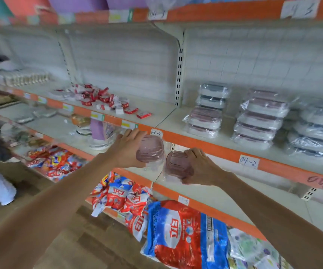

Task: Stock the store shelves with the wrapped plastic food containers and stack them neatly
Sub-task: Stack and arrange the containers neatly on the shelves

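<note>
Two small pink-lidded plastic containers in clear wrap, one point(150, 151) gripped by the left hand point(126, 150), one point(178, 165) by the right hand point(199, 167), fingers curled around, below the orange-edged shelf point(215, 150). Probably light, stiff, slippery; hold the sides.

Pink ribbed containers point(150, 150); orange shelf edge point(205, 145); red/blue bags point(180, 230).
</note>
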A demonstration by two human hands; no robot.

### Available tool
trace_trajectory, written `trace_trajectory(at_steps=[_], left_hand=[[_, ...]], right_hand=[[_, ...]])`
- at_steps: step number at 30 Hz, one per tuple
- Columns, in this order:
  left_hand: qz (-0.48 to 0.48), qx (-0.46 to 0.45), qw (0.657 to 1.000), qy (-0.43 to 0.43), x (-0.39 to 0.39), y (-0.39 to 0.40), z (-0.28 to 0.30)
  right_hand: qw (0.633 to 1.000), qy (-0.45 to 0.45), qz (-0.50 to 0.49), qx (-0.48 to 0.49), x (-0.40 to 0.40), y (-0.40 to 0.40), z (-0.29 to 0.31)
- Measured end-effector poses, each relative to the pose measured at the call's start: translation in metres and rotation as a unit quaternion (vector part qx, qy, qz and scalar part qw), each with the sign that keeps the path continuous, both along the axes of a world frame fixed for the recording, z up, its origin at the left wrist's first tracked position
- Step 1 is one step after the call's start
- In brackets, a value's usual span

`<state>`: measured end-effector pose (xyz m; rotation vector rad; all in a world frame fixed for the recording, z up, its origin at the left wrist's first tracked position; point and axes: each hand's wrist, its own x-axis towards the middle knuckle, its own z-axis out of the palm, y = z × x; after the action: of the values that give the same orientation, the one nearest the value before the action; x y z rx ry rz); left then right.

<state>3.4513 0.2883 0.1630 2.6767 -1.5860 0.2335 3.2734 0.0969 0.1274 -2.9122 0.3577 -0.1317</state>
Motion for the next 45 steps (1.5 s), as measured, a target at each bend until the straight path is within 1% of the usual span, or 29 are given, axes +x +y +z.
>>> trace_trajectory(at_steps=[4,7,10,13,18,21,25,30,34,38,40,42,45], left_hand=[[-0.020,-0.032,0.999,-0.019,-0.003,-0.011,0.021],[-0.036,-0.043,0.998,-0.029,-0.002,-0.026,0.040],[-0.041,-0.076,0.996,-0.034,0.004,-0.042,0.058],[-0.045,-0.094,0.994,-0.030,0.014,-0.056,0.069],[-0.044,-0.089,0.994,-0.045,0.039,-0.084,0.080],[-0.033,-0.103,0.993,-0.039,0.054,-0.108,0.091],[-0.035,-0.124,0.991,-0.018,0.074,-0.143,0.103],[-0.050,-0.156,0.986,0.027,0.093,-0.186,0.107],[-0.072,-0.170,0.979,0.090,0.096,-0.216,0.104],[-0.118,-0.150,0.974,0.119,0.096,-0.244,0.106],[-0.141,-0.138,0.971,0.131,0.095,-0.261,0.108],[-0.171,-0.121,0.968,0.137,0.090,-0.280,0.109],[-0.197,-0.067,0.967,0.146,0.081,-0.304,0.106]], right_hand=[[0.999,-0.019,-0.023,-0.035,-0.006,-0.016,0.028],[0.995,-0.030,-0.048,-0.082,-0.006,-0.032,0.047],[0.990,-0.037,-0.078,-0.108,0.002,-0.051,0.064],[0.988,-0.038,-0.108,-0.101,0.017,-0.073,0.081],[0.986,-0.061,-0.134,-0.076,0.048,-0.121,0.109],[0.989,-0.035,-0.133,-0.059,0.070,-0.152,0.124],[0.990,-0.013,-0.124,-0.066,0.098,-0.190,0.139],[0.992,0.070,-0.089,-0.062,0.119,-0.210,0.118],[0.991,0.090,-0.078,-0.068,0.121,-0.216,0.113],[0.989,0.111,-0.084,-0.048,0.107,-0.222,0.135],[0.991,0.091,-0.094,-0.037,0.098,-0.223,0.147],[0.993,0.052,-0.101,-0.025,0.089,-0.222,0.160],[0.993,0.029,-0.111,-0.002,0.082,-0.216,0.167]])
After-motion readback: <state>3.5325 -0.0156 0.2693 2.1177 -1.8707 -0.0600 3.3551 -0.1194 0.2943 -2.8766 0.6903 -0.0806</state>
